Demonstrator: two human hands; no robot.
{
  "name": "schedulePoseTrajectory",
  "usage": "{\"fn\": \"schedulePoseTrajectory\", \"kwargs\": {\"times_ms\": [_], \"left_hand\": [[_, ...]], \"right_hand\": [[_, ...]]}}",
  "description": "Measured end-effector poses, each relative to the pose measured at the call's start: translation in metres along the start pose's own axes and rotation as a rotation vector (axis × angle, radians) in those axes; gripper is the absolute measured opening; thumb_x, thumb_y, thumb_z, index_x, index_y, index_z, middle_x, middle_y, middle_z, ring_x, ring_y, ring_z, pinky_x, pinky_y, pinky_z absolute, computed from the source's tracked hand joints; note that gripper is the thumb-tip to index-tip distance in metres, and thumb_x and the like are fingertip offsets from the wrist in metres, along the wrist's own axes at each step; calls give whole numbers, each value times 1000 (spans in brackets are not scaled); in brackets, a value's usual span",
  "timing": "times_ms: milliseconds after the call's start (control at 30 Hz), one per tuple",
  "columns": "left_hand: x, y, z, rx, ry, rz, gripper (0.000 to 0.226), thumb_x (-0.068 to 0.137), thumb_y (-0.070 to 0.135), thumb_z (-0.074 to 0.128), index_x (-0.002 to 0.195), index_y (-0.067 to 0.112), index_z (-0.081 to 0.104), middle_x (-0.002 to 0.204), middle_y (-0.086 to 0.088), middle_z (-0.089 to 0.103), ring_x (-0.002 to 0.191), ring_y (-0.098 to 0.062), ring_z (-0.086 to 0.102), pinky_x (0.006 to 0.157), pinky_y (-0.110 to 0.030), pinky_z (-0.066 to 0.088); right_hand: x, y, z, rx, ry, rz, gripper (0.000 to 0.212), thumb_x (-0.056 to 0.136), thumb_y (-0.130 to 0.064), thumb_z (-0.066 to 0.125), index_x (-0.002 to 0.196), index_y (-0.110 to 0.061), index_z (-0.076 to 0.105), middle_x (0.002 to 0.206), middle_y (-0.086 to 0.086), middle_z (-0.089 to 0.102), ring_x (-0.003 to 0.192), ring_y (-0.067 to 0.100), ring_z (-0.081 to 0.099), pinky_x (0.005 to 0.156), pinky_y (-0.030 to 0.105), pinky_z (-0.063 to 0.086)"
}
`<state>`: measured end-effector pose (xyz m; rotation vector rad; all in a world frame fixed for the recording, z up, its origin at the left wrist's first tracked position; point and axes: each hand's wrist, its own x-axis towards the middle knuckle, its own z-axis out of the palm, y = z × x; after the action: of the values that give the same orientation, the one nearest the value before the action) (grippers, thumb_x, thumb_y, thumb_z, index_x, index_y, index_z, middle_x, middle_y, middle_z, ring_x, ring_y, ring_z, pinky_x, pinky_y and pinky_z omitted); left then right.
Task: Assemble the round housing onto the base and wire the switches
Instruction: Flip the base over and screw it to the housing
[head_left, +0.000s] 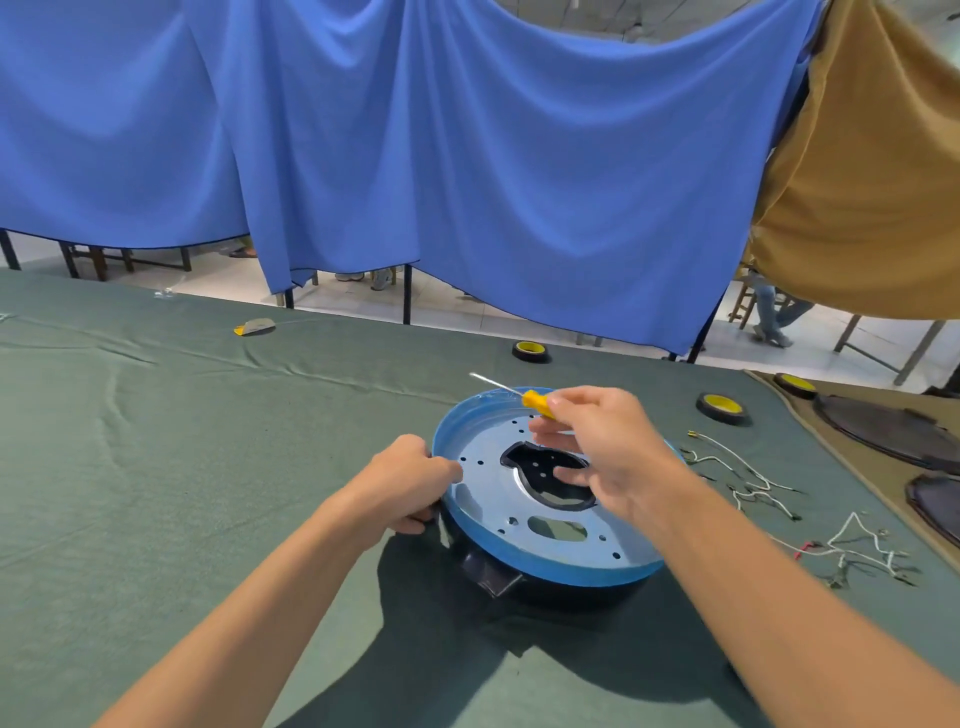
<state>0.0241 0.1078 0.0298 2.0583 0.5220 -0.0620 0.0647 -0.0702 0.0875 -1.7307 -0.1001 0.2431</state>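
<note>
Left hand (410, 478) grips the rim of the round housing (483, 499); right hand (608, 447) pinches a yellow screwdriver (537, 402) above it.
The housing sits on the black base (488, 577) on the bench (208, 467). It looks stiff, thin and light, so the rim seems a safer hold than the cut-out edges.

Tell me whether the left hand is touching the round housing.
Touching. The head view shows the left hand with fingers curled over the blue rim of the round housing on its left side.
</note>
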Motion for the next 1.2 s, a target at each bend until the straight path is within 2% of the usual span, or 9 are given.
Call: {"fn": "schedulePoseTrajectory", "kwargs": {"times_ms": [133, 233, 300, 400, 667, 867, 1033, 1133, 1200], "left_hand": [[-8, 5, 6, -164, 35, -60, 17, 86, 15, 52, 101, 8, 59, 89, -6, 61, 68, -19, 61, 60, -26, 54], [-13, 7, 8, -306, 36, -136, 21, 86, 19, 55, 105, 10, 60, 88, -7, 61, 67, -18, 61, 71, -30, 54], [-16, 8, 7, -350, 34, -178, 23, 86, 25, 56, 106, 14, 60, 94, -9, 63, 72, -20, 64, 75, -33, 54], [-20, 14, 7, -418, -11, -222, 23, 87, 30, 56, 107, 16, 57, 93, -13, 58, 69, -23, 60, 67, -33, 53], [-25, 25, 25, -583, 98, -322, 5, 93, 14, 47, 92, 10, 51, 82, -13, 53, 65, -23, 50, 52, -32, 38], [-24, 33, 31, -605, 187, -346, 13, 98, 11, 42, 86, 12, 48, 87, -12, 55, 70, -23, 52, 52, -34, 40], [-19, 33, 34, -624, 232, -349, 10, 97, 8, 41, 93, 11, 49, 95, -12, 56, 83, -25, 56, 65, -35, 47], [-21, 36, 35, -671, 273, -294, 8, 98, 6, 43, 96, 9, 50, 90, -10, 56, 76, -23, 55, 59, -32, 46], [-23, 39, 36, -706, 309, -231, 11, 97, 4, 43, 90, 6, 52, 85, -10, 56, 71, -23, 53, 57, -31, 44]], "right_hand": [[-1, 14, 21, 2, -30, -30, 11, 99, -24, 53, 105, -20, 61, 92, 6, 72, 94, 19, 67, 66, 30, 39], [0, 15, 26, 91, -25, -27, 14, 98, -25, 53, 107, -19, 62, 94, 6, 71, 89, 17, 66, 60, 28, 38], [0, 11, 24, 143, -13, -47, 14, 98, -27, 54, 106, -20, 63, 91, 4, 71, 86, 17, 64, 61, 28, 41], [0, 8, 22, 162, -5, -78, 15, 97, -28, 55, 105, -20, 64, 84, 1, 72, 83, 16, 62, 67, 31, 42], [-5, 11, 14, 150, -70, -73, 14, 97, -26, 55, 104, -18, 65, 91, 5, 72, 85, 18, 64, 79, 39, 47], [-7, 9, -17, 240, 0, -124, 14, 98, -22, 54, 100, -15, 66, 75, 0, 73, 76, 16, 63, 74, 34, 55], [-14, 14, -40, 249, 51, -146, 15, 98, -21, 54, 101, -13, 66, 76, 1, 73, 72, 17, 60, 69, 32, 53], [-18, 16, -49, 276, 76, -145, 16, 99, -21, 53, 101, -12, 66, 78, 3, 73, 70, 17, 59, 68, 32, 53], [-20, 17, -55, 299, 83, -147, 17, 99, -20, 53, 103, -11, 67, 79, 5, 73, 67, 16, 58, 66, 31, 52]]}}
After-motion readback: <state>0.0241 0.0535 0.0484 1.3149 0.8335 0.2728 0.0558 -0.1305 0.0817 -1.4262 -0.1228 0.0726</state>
